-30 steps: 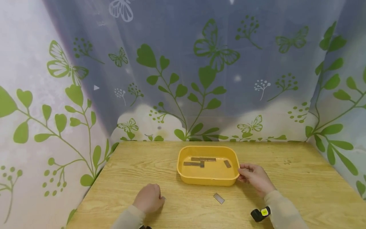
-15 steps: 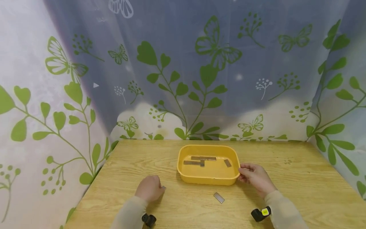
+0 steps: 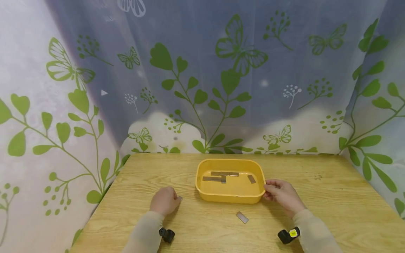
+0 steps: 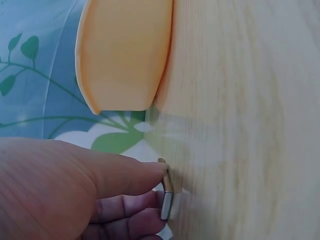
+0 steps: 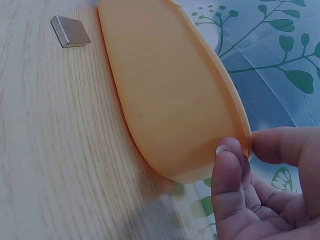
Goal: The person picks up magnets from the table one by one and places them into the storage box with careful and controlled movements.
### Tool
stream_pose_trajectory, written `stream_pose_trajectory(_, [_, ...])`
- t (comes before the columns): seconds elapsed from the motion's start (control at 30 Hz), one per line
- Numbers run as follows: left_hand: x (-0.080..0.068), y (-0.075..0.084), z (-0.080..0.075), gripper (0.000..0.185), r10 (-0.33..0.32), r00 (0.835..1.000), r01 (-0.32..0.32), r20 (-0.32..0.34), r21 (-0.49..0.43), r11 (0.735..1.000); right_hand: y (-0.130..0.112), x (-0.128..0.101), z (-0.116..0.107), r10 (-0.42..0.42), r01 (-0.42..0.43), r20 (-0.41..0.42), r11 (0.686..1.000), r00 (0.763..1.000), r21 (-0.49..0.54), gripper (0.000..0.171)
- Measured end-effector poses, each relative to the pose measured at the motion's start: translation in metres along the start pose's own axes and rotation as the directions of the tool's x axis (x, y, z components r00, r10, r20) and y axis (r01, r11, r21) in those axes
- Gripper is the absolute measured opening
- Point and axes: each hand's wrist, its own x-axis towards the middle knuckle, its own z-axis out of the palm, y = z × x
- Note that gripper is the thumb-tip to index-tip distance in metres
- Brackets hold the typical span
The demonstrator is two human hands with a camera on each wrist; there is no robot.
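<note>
A yellow plastic tray (image 3: 230, 199) sits mid-table with several flat grey metal bars (image 3: 221, 176) inside. My right hand (image 3: 281, 196) grips the tray's right rim (image 5: 235, 125) between thumb and fingers. My left hand (image 3: 164, 202) is left of the tray, low over the wood, pinching a small metal bar (image 4: 166, 199) between thumb and fingertips; the bar's tip (image 3: 179, 198) peeks out in the head view. Another metal bar (image 3: 242, 217) lies loose on the table in front of the tray, also seen at the top left as the loose bar (image 5: 70, 31) in the right wrist view.
The wooden table (image 3: 332, 196) is enclosed by a curtain (image 3: 202, 77) printed with green leaves and butterflies at the back and both sides. Black wrist cameras (image 3: 288, 235) sit on both sleeves.
My left hand has moved forward and a little toward the tray with the bar pinched. The right hand stays on the tray rim.
</note>
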Motion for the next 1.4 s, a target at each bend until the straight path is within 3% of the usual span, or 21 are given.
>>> stream_pose_trajectory(0.2, [0.001,-0.005,-0.001,0.023,0.003,1.0,-0.003,-0.008,-0.098,0.995,0.0,-0.001,-0.001,0.0,0.0,0.003,1.0,1.0,0.004,0.041])
stream_pose_trajectory(0.4, [0.0,-0.009,-0.003,0.032,-0.08,0.995,0.089,0.067,-0.154,0.984,0.0,-0.001,-0.001,-0.001,0.001,-0.003,1.0,1.0,0.007,0.039])
stream_pose_trajectory(0.57, [0.001,-0.011,-0.002,0.038,-0.115,0.989,0.13,0.097,-0.164,0.978,0.0,-0.002,-0.001,0.002,-0.002,-0.002,1.0,1.0,0.006,0.039])
stream_pose_trajectory(1.0, [0.004,-0.017,0.005,0.025,-0.051,0.996,0.061,0.071,-0.15,0.987,-0.002,-0.004,-0.001,0.002,-0.002,-0.002,1.0,1.0,-0.002,0.04])
stream_pose_trajectory(1.4, [0.005,-0.016,0.006,0.026,-0.024,0.997,0.035,0.079,-0.139,0.99,-0.002,-0.003,-0.001,-0.005,0.005,-0.003,1.0,1.0,0.0,0.039])
